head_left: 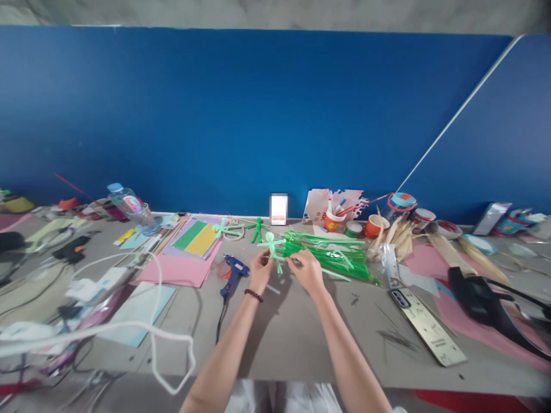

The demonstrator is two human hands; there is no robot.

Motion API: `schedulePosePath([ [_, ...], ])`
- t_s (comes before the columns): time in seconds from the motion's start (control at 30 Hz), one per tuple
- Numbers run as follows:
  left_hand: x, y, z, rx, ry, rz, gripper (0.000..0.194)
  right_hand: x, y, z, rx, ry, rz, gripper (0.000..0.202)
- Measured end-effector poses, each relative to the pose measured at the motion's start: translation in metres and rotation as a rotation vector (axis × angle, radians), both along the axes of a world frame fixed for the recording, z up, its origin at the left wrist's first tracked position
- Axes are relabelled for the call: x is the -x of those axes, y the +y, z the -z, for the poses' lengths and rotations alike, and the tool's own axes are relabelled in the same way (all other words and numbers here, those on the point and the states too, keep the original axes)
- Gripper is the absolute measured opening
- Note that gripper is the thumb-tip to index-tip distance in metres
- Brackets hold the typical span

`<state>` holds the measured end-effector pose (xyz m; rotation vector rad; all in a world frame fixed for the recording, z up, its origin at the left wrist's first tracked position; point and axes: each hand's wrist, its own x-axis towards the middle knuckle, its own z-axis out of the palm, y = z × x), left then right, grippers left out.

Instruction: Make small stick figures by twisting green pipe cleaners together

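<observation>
Between my hands stands a light green pipe-cleaner figure with a round head and thin limbs. My left hand has its fingers closed around the figure's lower left side. With a pinch, my right hand grips a light green limb on the figure's other side. Behind the right hand lies a clear bag of green pipe cleaners. A darker green pipe-cleaner figure leans farther back, and another light green one lies to its left.
A blue glue gun with its cord lies left of my hands. A phone is at the right. Farther back are a paper cup of markers, a water bottle and a lit screen. A white cable loops at the front left.
</observation>
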<state>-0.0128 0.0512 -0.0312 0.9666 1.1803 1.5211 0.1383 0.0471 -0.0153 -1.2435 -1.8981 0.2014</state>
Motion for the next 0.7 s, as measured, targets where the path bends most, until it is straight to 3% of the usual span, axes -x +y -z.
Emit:
schedulePosePath([
  [0.13,-0.001,-0.001,0.001,-0.05,0.06,-0.024,0.028,0.005,-0.002,0.003,-0.094,-0.083,-0.009,0.021],
  [0.27,-0.001,0.0,0.006,-0.092,0.269,-0.13,0.024,0.014,-0.009,0.002,-0.144,-0.118,0.016,0.019],
  [0.37,-0.001,-0.001,0.008,-0.179,0.488,-0.213,0.022,0.019,-0.014,-0.001,-0.12,-0.097,0.033,0.019],
  [0.5,0.0,-0.003,0.007,-0.273,0.664,-0.216,0.02,0.021,-0.014,0.001,0.02,0.001,-0.001,0.016],
  [0.6,0.0,-0.004,0.008,-0.279,0.663,-0.183,0.02,0.02,-0.01,0.005,0.129,0.074,-0.056,0.019],
  [0.7,-0.002,-0.003,0.011,-0.236,0.502,-0.128,0.024,0.018,-0.007,0.009,0.192,0.15,-0.092,0.022],
])
